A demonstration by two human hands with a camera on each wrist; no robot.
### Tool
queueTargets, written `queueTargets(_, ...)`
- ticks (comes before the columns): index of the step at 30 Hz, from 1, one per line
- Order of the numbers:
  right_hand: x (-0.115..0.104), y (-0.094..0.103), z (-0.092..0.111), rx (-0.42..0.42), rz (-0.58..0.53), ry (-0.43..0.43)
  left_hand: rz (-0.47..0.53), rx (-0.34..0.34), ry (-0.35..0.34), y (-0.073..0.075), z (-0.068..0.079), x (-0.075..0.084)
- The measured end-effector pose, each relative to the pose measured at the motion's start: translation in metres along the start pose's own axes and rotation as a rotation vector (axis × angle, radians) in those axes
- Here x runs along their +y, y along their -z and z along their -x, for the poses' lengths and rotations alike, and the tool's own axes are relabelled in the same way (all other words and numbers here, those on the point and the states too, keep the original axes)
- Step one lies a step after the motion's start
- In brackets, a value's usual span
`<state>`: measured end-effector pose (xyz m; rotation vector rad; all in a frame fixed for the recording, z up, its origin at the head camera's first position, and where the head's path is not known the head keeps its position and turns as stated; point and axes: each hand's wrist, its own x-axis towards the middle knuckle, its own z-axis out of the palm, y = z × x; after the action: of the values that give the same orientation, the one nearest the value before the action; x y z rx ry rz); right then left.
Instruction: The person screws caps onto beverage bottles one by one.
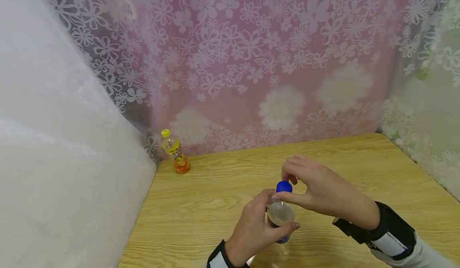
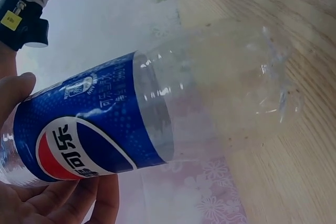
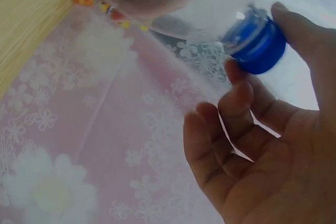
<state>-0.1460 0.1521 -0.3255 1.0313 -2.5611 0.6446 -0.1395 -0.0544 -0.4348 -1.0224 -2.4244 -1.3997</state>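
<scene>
A clear plastic cola bottle (image 1: 281, 213) with a blue label (image 2: 105, 114) is in front of me, looking empty of drink. My left hand (image 1: 253, 226) grips it round the body, thumb on one side and fingers on the other. Its blue cap (image 1: 284, 186) sits on the neck. My right hand (image 1: 318, 184) pinches that cap (image 3: 261, 48) between thumb and index finger. In the right wrist view the other fingers curl loosely beside it. The left wrist view shows the bottle's base apart from the table surface.
A yellow-capped drink bottle (image 1: 177, 152), with some orange liquid at its bottom, stands at the table's back left corner. The wooden table (image 1: 215, 204) is bordered by a pink flowered curtain (image 1: 230, 60) behind and a white sheet (image 1: 64, 140) at left.
</scene>
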Motion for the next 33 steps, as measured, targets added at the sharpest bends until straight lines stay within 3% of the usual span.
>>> queueTargets(4, 0.000, -0.001, -0.002, -0.007, 0.059, -0.015, 0.008, 0.010, -0.018, -0.002, 0.002, -0.001)
queueTargets(10, 0.005, 0.013, 0.002, -0.083, -0.105, 0.104, 0.017, 0.027, -0.043, 0.002, 0.002, -0.003)
queueTargets(13, 0.006, 0.019, 0.003, -0.095, -0.130, 0.153, -0.004, 0.038, -0.059, 0.004, 0.001, -0.003)
queueTargets(16, 0.006, 0.019, 0.002, -0.083, -0.133, 0.188, 0.012, 0.030, -0.031, 0.004, 0.001, -0.003)
queueTargets(21, 0.004, 0.016, 0.000, -0.057, -0.097, 0.097, 0.063, 0.003, 0.018, 0.002, 0.002, 0.000)
queueTargets(24, 0.001, 0.010, 0.000, -0.028, -0.043, 0.020, 0.047, 0.004, 0.008, -0.001, 0.001, 0.001)
queueTargets(30, 0.000, 0.002, -0.003, 0.015, 0.072, -0.047, 0.013, 0.014, 0.006, -0.003, 0.001, 0.001)
queueTargets(33, 0.002, 0.006, -0.003, -0.032, 0.011, -0.052, 0.002, 0.022, -0.004, -0.001, 0.001, 0.001)
